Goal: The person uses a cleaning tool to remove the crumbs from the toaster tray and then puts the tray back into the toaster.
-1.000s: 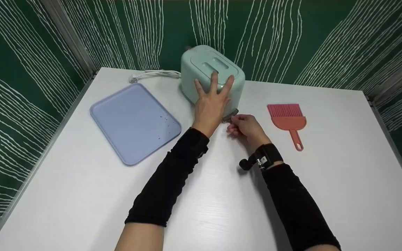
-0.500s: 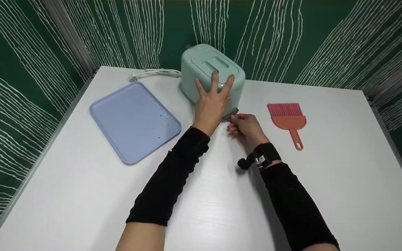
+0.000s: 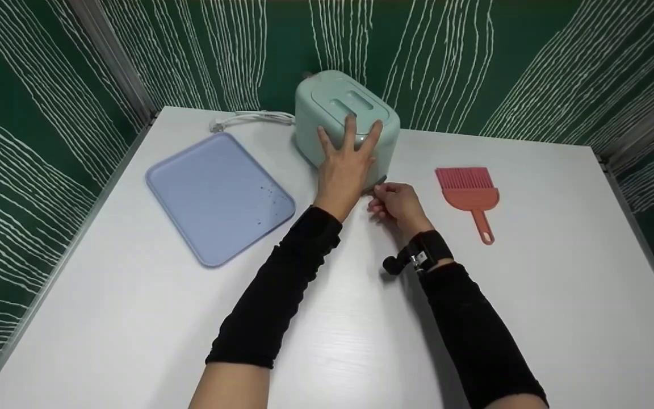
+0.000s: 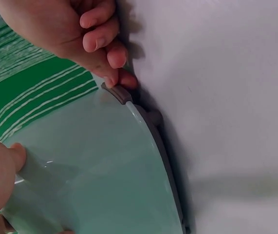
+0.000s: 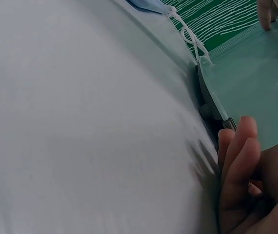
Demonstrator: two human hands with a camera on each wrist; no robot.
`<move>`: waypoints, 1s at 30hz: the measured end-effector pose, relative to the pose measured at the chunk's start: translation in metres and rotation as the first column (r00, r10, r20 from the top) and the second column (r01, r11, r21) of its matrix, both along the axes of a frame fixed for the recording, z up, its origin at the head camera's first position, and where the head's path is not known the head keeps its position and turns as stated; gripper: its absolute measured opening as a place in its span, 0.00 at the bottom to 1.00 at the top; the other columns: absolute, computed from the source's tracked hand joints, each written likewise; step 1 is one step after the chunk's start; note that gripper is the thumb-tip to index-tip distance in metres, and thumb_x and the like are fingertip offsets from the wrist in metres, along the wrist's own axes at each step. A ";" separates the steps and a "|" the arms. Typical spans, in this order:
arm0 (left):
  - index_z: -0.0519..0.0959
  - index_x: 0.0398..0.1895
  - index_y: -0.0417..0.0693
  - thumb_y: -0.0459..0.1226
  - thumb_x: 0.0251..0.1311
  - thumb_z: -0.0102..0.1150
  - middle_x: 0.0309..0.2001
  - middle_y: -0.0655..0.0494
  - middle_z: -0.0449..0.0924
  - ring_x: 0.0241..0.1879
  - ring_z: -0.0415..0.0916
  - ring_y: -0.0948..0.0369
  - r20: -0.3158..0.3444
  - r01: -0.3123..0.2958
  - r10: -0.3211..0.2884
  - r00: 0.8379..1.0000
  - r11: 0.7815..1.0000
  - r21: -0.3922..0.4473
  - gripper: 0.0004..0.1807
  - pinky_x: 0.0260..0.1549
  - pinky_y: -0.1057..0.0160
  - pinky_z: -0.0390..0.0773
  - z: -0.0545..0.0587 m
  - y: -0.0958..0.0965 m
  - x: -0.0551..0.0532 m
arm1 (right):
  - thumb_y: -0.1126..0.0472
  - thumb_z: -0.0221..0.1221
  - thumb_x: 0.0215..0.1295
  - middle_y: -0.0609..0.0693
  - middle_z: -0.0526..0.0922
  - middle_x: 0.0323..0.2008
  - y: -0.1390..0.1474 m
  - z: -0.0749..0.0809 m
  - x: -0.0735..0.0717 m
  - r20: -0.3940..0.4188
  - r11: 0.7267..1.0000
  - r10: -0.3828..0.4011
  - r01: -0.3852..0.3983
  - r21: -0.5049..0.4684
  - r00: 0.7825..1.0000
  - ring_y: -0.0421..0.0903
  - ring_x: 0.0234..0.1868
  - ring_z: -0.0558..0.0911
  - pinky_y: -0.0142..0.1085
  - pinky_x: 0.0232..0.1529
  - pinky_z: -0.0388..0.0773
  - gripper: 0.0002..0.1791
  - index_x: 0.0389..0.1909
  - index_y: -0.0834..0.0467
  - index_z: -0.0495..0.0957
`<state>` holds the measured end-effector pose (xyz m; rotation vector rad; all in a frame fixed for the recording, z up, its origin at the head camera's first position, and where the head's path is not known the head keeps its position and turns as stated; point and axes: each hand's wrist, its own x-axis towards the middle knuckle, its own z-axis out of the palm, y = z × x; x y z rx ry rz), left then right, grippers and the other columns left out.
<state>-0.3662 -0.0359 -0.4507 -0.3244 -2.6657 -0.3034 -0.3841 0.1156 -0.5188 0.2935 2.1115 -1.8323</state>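
Nearest me, the right hand sits low on the white table, its curled fingers pinching the small grey tab at the base of the mint-green toaster. Just beyond, the left hand presses flat on the toaster's near side, fingers spread. A blue tray lies off to the left, a red brush to the right, and a white cord trails at the back.

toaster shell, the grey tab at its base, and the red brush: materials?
Toaster: looks like moulded plastic, mint green, semi-gloss; soft highlights and rounded corners.
Grey tab: probably plastic, smooth grey; metal can't be excluded.
Brush: likely one-piece silicone or plastic, matte red, with moulded bristles.
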 end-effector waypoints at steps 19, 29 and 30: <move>0.60 0.85 0.70 0.49 0.83 0.51 0.84 0.40 0.55 0.73 0.55 0.14 -0.004 0.010 -0.010 1.000 0.999 0.041 0.31 0.44 0.52 0.92 -0.001 0.001 -0.001 | 0.58 0.51 0.86 0.42 0.82 0.19 -0.005 -0.001 0.000 -0.050 0.998 0.003 0.000 0.059 0.999 0.34 0.17 0.78 0.26 0.20 0.75 0.13 0.48 0.64 0.79; 0.60 0.86 0.68 0.50 0.82 0.53 0.84 0.39 0.56 0.72 0.63 0.17 -0.045 -0.004 0.003 0.999 1.000 -0.023 0.33 0.71 0.38 0.76 -0.005 0.000 -0.002 | 0.59 0.52 0.85 0.42 0.81 0.18 -0.006 -0.006 0.003 -0.107 0.999 0.004 0.002 0.050 0.994 0.34 0.16 0.78 0.25 0.20 0.75 0.14 0.41 0.64 0.77; 0.60 0.86 0.68 0.50 0.82 0.53 0.84 0.39 0.56 0.71 0.63 0.17 -0.049 -0.008 0.007 0.999 0.999 -0.031 0.33 0.74 0.35 0.71 -0.005 0.000 -0.002 | 0.58 0.52 0.85 0.42 0.81 0.18 -0.006 -0.007 0.003 -0.111 0.999 0.005 0.001 0.053 0.994 0.34 0.16 0.78 0.25 0.20 0.75 0.14 0.41 0.64 0.77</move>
